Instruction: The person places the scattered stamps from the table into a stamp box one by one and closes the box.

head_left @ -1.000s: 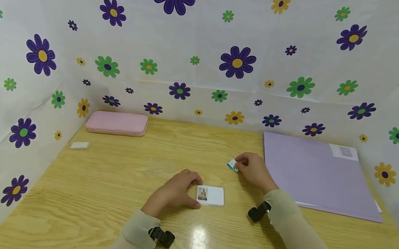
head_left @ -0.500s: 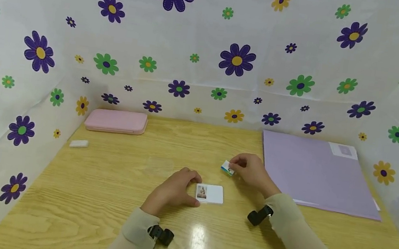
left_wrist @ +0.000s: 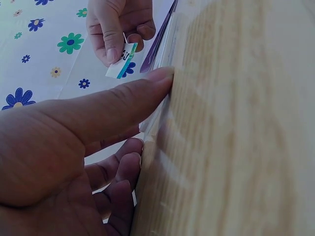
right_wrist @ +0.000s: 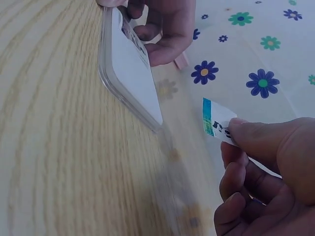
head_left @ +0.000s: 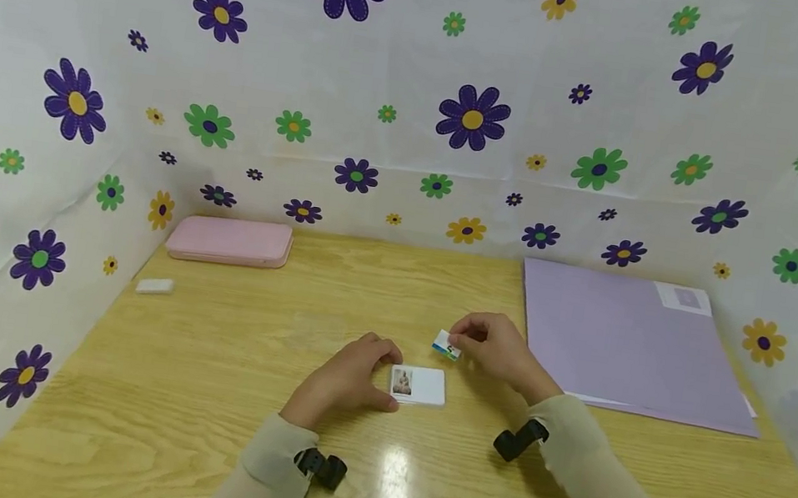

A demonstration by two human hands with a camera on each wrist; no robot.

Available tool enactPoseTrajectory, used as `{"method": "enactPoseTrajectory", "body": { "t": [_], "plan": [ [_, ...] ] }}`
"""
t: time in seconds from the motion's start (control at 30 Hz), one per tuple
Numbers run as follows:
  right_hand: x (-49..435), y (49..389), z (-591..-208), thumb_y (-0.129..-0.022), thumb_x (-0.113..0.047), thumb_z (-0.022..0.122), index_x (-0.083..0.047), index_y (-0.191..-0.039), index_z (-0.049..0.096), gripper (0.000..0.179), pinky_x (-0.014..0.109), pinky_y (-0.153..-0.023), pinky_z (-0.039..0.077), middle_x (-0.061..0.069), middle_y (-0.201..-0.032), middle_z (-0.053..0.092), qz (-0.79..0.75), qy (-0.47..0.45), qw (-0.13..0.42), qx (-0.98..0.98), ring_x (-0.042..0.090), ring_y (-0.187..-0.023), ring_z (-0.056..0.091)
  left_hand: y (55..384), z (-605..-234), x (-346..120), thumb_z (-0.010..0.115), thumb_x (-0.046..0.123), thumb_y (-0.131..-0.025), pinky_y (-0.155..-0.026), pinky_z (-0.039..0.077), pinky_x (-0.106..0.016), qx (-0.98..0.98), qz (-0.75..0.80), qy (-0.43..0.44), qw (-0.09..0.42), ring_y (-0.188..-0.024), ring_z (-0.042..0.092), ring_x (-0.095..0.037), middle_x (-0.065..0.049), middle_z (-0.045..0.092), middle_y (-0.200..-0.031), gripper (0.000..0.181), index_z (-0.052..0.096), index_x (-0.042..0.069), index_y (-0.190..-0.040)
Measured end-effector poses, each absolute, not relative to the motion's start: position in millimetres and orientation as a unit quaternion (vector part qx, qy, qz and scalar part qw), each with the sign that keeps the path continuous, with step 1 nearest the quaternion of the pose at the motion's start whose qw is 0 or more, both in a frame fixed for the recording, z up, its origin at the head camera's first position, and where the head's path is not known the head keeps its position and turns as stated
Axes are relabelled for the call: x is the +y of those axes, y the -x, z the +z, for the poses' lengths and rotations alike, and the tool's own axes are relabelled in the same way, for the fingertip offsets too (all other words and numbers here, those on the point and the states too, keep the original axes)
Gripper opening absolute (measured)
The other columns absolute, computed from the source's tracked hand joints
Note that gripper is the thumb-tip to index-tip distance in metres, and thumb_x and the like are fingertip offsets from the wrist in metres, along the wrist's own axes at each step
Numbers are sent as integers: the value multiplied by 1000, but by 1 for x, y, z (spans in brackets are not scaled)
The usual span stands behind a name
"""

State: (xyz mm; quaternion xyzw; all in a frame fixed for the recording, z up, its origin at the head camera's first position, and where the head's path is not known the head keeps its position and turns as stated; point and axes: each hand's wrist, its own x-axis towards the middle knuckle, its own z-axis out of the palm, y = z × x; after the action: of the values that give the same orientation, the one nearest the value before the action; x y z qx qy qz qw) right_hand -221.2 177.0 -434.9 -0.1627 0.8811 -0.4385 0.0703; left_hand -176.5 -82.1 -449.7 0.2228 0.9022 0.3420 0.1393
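Observation:
A flat white rounded rectangular block (head_left: 430, 387) with clear layered edges lies on the table, a small picture (head_left: 402, 381) stuck on its left part. My left hand (head_left: 351, 373) steadies its left end, thumb by the near edge and fingertips by the far edge. Between thumb and forefinger my right hand (head_left: 495, 347) pinches a small white paper sticker (right_wrist: 216, 120) with black marks and a blue-green strip. It is held just beyond the block's far right corner, apart from it. The left wrist view shows my left thumb (left_wrist: 123, 101) at the block's clear edge.
A pink case (head_left: 229, 241) stands at the back left, and a small white block (head_left: 155, 286) lies in front of it. Purple folders (head_left: 628, 346) cover the right back, close to my right hand. A faint clear sheet (head_left: 318, 329) lies left of centre. Flowered cloth hangs behind.
My right hand has brought the sticker left and nearer to the white block, and turned it so more of its printed face shows. My left hand has stayed at the block.

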Motion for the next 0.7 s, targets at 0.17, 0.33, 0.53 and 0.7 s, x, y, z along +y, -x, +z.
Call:
{"method": "enactPoseTrajectory", "body": {
  "t": [0.17,0.33,0.53,0.7],
  "plan": [
    [176,218,-437,-92,-13,71,-11,-89,74,4,32,-68,47,1,-83,67,-451,176,84,871,19,-76,56,175,-448,-82,89,22,-75,-95,44,-41,901,344,-222,141,-105,52,-21,-4,53,-116,55,60,12,-121],
    [176,214,-437,-92,-12,71,-11,-88,73,4,31,-68,47,0,-84,67,-458,187,106,862,19,-76,57,175,-447,-81,89,22,-75,-94,45,-41,898,349,-228,143,-106,53,-22,-5,53,-115,55,61,11,-120],
    [174,210,-440,-92,-12,71,-11,-89,74,4,30,-68,48,0,-85,68,-460,203,122,856,18,-76,57,175,-448,-81,89,22,-75,-93,45,-40,896,352,-230,144,-105,53,-22,-5,53,-115,56,61,10,-121],
    [172,206,-443,-92,-12,71,-9,-91,74,5,29,-69,47,1,-86,68,-463,222,127,849,18,-76,57,176,-448,-82,89,22,-75,-95,45,-40,899,348,-223,145,-106,52,-21,-4,53,-116,56,60,11,-122]
  ]
}}
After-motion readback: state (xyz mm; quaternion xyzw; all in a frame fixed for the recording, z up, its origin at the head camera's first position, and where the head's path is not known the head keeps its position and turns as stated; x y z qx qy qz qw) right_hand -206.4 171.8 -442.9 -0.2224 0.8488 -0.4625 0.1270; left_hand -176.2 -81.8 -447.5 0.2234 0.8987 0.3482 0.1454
